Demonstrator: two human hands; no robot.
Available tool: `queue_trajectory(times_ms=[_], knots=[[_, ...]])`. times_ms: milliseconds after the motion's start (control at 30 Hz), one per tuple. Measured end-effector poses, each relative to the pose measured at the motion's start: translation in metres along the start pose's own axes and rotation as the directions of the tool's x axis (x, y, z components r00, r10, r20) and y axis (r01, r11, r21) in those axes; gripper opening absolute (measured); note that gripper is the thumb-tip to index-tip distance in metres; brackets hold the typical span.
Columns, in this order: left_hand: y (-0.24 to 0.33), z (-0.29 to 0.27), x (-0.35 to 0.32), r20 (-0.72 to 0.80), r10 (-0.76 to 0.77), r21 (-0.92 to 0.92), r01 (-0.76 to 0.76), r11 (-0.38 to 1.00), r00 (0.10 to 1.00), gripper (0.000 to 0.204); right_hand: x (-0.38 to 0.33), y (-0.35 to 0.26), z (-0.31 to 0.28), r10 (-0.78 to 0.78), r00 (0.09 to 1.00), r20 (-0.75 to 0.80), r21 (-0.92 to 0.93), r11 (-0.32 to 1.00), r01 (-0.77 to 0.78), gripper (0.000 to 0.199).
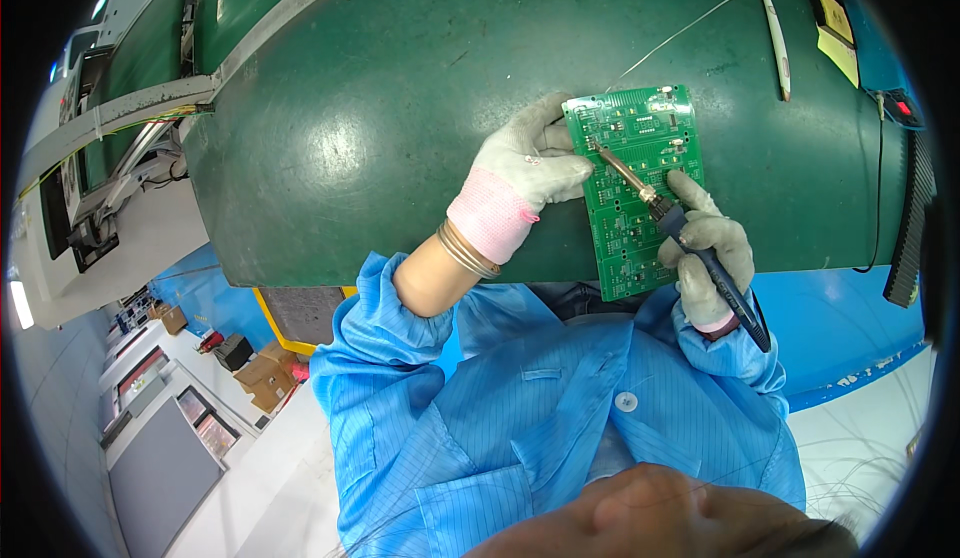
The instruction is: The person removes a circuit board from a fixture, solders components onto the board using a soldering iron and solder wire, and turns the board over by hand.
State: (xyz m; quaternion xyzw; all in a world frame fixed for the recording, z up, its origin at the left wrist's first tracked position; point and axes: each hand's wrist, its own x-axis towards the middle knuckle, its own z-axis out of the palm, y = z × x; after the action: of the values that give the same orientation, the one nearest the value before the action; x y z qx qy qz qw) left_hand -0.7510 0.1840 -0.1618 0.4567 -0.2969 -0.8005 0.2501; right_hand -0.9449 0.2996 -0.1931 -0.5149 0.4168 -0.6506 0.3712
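A green circuit board (637, 193) with small mounted parts is held over the front edge of the green bench. My left hand (528, 163), in a white glove with a pink cuff, grips its upper left edge, thumb on top. In my gloved right hand (715, 248) is a soldering iron (712, 263) with a dark blue handle. Its metal tip points up and left and meets the board near the left thumb; whether it touches a joint is too small to tell. A finger of the right hand rests on the board's right side. Thin solder wire (690, 26) runs from the board's top toward the upper right.
The green bench mat (400, 108) spreads around the board. A white-handled brush (777, 48) lies at the far right, near a yellow pad (838, 53) and a blue box with a red switch (903, 108). A metal frame rail (215, 86) borders the left side.
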Motion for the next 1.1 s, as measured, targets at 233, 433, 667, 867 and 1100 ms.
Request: queue_trajectory(times_ms=[233, 433, 667, 867, 1100], knots=[[-0.003, 0.0, 0.0, 0.0, 0.023, -0.05, -0.023, 0.998, 1.0, 0.08, 0.003, -0.005, 0.004, 0.076, 0.996, -0.049, -0.019, 0.997, -0.077, 0.018], [-0.002, 0.0, 0.0, -0.001, 0.021, -0.022, -0.021, 1.0, 1.0, 0.08, 0.003, -0.005, 0.002, 0.073, 0.997, -0.026, 0.016, 0.997, -0.072, 0.017], [-0.003, 0.0, -0.001, -0.011, 0.023, -0.049, -0.023, 0.999, 1.0, 0.08, -0.002, -0.003, -0.002, 0.061, 0.998, 0.028, -0.009, 0.998, -0.061, 0.025], [-0.003, 0.0, -0.003, -0.005, 0.031, -0.034, -0.031, 0.999, 1.0, 0.079, -0.004, -0.001, -0.004, 0.035, 0.999, 0.009, 0.017, 0.999, -0.035, 0.024], [-0.004, 0.002, -0.003, -0.027, 0.05, -0.051, -0.051, 0.997, 0.998, 0.077, -0.004, 0.0, -0.006, 0.005, 1.0, -0.001, 0.119, 0.993, -0.005, 0.021]])
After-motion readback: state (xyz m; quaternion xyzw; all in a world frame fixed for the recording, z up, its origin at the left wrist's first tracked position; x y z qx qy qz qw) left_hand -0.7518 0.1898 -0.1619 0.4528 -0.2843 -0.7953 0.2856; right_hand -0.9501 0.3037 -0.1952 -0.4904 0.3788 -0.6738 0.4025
